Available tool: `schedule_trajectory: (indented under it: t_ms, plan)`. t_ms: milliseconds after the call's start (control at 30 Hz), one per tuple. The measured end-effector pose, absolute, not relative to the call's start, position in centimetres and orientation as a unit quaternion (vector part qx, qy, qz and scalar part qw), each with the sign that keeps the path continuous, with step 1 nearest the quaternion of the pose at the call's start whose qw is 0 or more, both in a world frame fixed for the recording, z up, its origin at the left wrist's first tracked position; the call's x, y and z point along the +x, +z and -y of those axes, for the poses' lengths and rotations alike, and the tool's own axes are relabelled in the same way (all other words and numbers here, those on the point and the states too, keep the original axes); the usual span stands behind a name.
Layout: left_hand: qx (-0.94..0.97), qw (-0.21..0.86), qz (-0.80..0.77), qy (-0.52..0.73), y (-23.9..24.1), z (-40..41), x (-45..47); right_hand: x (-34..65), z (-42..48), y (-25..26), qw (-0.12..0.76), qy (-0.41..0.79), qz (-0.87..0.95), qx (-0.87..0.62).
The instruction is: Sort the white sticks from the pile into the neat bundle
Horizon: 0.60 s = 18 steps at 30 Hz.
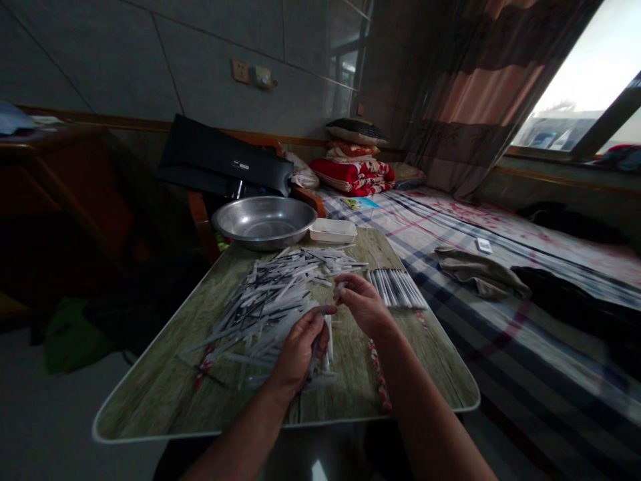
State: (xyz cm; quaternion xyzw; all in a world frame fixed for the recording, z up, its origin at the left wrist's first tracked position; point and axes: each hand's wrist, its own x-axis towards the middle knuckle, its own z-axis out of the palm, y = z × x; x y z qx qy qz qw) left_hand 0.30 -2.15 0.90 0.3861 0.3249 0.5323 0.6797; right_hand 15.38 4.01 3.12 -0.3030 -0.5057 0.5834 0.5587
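A loose pile of thin white, clear and dark sticks (280, 287) lies across the middle of the small table; their exact kind is hard to make out. My left hand (304, 344) is closed around a slim greyish stick (315, 354) held upright at the near edge of the pile. Close by, my right hand (361, 302) pinches a small whitish piece (340, 287) between thumb and fingertips. The two hands are nearly touching. Right of them, several similar sticks lie side by side in a neat row (396, 288).
A wide metal basin (265, 220) and a white plastic tray (333, 231) stand at the table's (431, 361) far edge. A bed with a checked sheet (425, 227) adjoins on the right, with clothes (475, 270) on it. Behind the basin is a black case-like object (220, 160).
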Motion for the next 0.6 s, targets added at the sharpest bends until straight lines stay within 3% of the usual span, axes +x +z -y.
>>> schedule_trajectory:
  t_ms: [233, 600]
  plan:
    - [0.39, 0.691, -0.326, 0.514, 0.71, 2.07, 0.33, 14.22, -3.41, 3.24, 0.579, 0.599, 0.471, -0.29]
    - [0.387, 0.685, -0.357, 0.504, 0.81, 2.19, 0.19, 14.55, -2.93, 3.59, 0.508, 0.572, 0.564, -0.311]
